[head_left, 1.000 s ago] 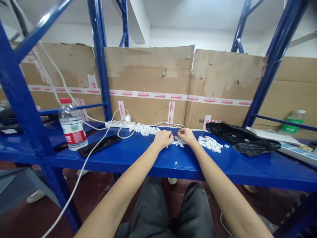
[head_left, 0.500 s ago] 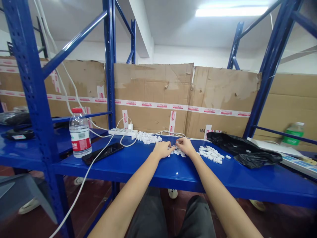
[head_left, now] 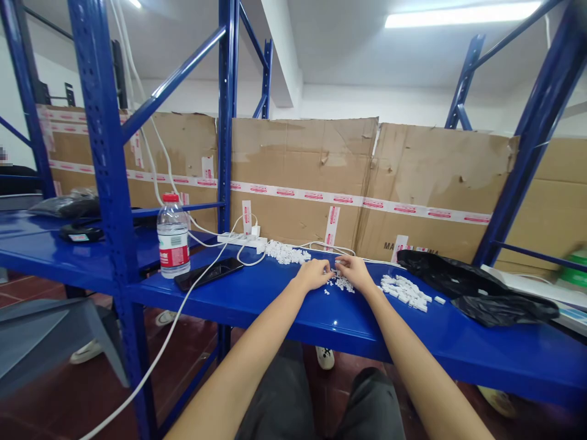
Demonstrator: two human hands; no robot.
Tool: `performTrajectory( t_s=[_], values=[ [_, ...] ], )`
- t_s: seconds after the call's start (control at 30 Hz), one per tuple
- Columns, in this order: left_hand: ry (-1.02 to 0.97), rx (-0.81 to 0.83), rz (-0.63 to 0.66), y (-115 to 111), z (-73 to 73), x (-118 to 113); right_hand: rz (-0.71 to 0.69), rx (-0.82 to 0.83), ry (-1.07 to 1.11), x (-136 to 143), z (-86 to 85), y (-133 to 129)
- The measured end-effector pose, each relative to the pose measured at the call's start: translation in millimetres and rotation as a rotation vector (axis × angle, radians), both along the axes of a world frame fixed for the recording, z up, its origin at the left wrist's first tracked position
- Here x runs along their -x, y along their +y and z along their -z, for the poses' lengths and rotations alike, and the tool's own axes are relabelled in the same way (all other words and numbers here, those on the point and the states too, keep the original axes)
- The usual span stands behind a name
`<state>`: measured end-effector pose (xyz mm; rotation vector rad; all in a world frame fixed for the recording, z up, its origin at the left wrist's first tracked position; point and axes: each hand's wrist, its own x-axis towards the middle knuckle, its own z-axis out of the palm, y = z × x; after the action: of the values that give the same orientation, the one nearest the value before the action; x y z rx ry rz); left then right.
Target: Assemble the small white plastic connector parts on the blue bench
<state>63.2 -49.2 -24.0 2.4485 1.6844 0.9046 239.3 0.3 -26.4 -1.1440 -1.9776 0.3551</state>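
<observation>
My left hand (head_left: pixel 314 274) and my right hand (head_left: pixel 356 271) are close together over the blue shelf (head_left: pixel 257 299), fingertips bent inward and nearly meeting. A small white plastic piece (head_left: pixel 338 262) shows at my right fingertips. My left fingers are pinched together; what they hold is too small to make out. Just below the fingertips lies a loose heap of tiny white parts (head_left: pixel 343 283). Beyond my left hand is a pile of larger white pieces (head_left: pixel 285 252). To the right of my right hand, oblong white pieces (head_left: pixel 403 289) are spread in another pile.
A water bottle (head_left: pixel 173 244) and a black phone (head_left: pixel 208 274) stand and lie on the left, crossed by a white cable (head_left: pixel 183 304). A power strip (head_left: pixel 236 239) sits behind. Black plastic bag (head_left: pixel 495 299) lies at right. Cardboard (head_left: pixel 302 153) walls the back; blue posts (head_left: pixel 107 159) frame the shelf.
The view has turned a little left, so everything appears shifted right. Both hands stay close together over the tiny parts, with only slight finger movement.
</observation>
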Motion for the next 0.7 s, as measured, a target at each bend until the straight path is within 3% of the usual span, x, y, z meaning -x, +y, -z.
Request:
performTrajectory(
  t_s=[0.47,0.7],
  values=[
    [-0.166,-0.096,0.038,2,-1.8,1,-0.046,0.015,0.009,-1,3.5,4],
    [-0.269,-0.112,0.059,11,3.9,2,-0.05,0.028,-0.007,1,1.3,3]
  ],
)
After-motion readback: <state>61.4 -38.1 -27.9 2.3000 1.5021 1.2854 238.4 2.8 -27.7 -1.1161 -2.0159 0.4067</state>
